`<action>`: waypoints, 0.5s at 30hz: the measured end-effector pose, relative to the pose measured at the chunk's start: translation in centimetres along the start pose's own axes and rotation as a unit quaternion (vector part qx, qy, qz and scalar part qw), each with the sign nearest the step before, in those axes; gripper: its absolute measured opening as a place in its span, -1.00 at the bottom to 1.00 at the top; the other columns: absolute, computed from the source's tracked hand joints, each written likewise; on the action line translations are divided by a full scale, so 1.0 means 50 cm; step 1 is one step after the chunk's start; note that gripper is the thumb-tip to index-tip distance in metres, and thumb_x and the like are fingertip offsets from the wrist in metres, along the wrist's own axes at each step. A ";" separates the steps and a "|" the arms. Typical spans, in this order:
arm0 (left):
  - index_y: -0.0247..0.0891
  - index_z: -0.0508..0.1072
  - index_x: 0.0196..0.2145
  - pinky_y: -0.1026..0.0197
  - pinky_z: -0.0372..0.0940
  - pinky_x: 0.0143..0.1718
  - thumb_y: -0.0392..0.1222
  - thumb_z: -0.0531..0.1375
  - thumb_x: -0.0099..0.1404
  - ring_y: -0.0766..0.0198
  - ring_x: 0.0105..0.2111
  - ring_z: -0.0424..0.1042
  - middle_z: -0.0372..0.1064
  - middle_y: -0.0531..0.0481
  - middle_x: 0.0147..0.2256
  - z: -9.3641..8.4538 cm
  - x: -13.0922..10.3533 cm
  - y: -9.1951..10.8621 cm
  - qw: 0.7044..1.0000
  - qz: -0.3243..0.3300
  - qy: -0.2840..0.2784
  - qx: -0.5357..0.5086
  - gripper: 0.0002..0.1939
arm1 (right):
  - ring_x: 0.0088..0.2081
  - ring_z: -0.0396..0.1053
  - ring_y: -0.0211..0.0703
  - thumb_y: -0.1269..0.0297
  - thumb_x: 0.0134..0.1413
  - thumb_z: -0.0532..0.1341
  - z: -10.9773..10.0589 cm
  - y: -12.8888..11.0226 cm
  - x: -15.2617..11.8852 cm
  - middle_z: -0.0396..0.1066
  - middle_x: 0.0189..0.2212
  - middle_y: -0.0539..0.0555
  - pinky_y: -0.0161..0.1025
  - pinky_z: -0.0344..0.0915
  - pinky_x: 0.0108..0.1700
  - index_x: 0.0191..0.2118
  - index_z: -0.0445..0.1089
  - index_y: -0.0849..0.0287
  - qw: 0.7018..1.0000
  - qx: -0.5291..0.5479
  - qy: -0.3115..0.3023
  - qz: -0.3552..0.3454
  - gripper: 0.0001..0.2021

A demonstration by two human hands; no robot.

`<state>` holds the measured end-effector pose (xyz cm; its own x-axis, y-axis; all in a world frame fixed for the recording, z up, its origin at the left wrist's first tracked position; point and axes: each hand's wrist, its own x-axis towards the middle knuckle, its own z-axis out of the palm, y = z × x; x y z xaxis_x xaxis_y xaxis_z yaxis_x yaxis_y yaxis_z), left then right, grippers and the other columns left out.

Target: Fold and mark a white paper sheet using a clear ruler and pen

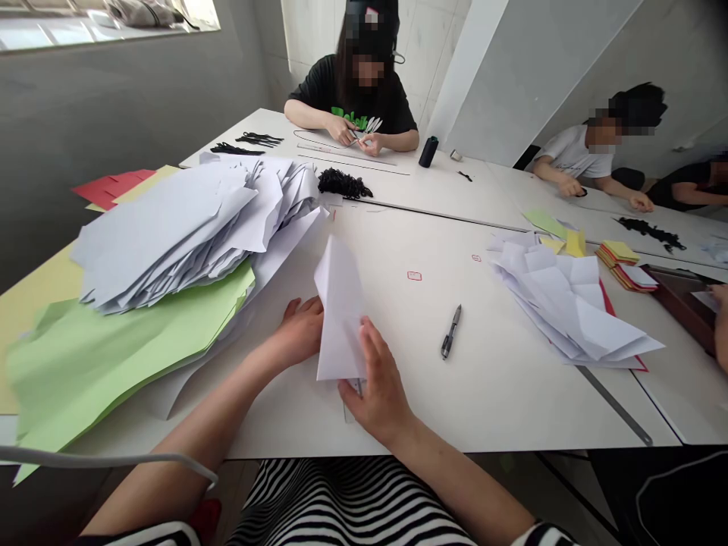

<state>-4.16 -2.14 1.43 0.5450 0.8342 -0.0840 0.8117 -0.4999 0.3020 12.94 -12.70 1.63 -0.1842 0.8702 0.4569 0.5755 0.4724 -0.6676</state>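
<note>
A folded sheet of white paper [341,318] stands partly raised on the table in front of me. My right hand [380,379] grips its right edge, with the fingers on the upper side and the thumb low near the bottom corner. Against its left side lies my left hand [299,332], whose fingertips are hidden behind the paper, so their grip does not show. A narrow clear strip, perhaps a ruler [349,411], pokes out below the sheet. To the right of my hands a pen [451,332] lies on the white table [415,402].
Large piles of white paper [164,220] and green paper [136,341] cover the left side. Creased white sheets [569,303], a metal ruler [614,406] and small coloured pads [619,258] lie right. Opposite, a person [364,98] handles cord beside a black bundle [344,183].
</note>
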 end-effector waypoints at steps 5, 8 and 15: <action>0.00 0.37 -0.07 -0.22 -0.24 0.12 -0.03 0.19 0.11 -0.06 0.11 0.06 0.24 -0.04 0.03 -0.001 0.000 -0.007 1.000 0.015 -0.009 -0.017 -0.61 | 0.12 0.16 -0.03 0.29 0.06 0.13 -0.045 0.048 -0.009 0.12 0.15 0.14 -0.06 0.22 0.06 0.20 0.01 0.09 0.956 0.194 0.081 0.205 -0.44; 0.07 0.22 0.08 -0.19 -0.29 0.14 0.07 0.15 0.13 -0.03 0.20 -0.12 -0.03 -0.02 0.20 -0.001 -0.003 -0.012 0.999 0.006 -0.007 -0.046 -0.46 | 0.05 0.24 0.00 0.18 -0.02 0.20 -0.072 0.095 -0.022 0.28 0.04 0.13 -0.09 0.27 0.01 0.09 0.22 0.12 0.896 0.258 0.142 0.332 -0.50; 0.12 0.15 0.11 -0.21 -0.38 0.16 0.07 0.11 0.17 0.06 0.24 -0.25 -0.20 0.05 0.26 -0.013 -0.016 -0.033 0.998 -0.015 -0.029 -0.050 -0.46 | -0.08 0.35 -0.01 0.08 -0.03 0.21 -0.087 0.138 -0.023 0.38 -0.06 0.12 -0.08 0.38 -0.15 -0.09 0.34 0.17 0.767 0.445 0.161 0.434 -0.62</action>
<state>-6.06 -1.82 1.64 0.5338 0.8324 -0.1489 0.8047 -0.4458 0.3920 20.58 -11.05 -0.96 0.2489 0.8988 -0.3608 -0.4273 -0.2324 -0.8737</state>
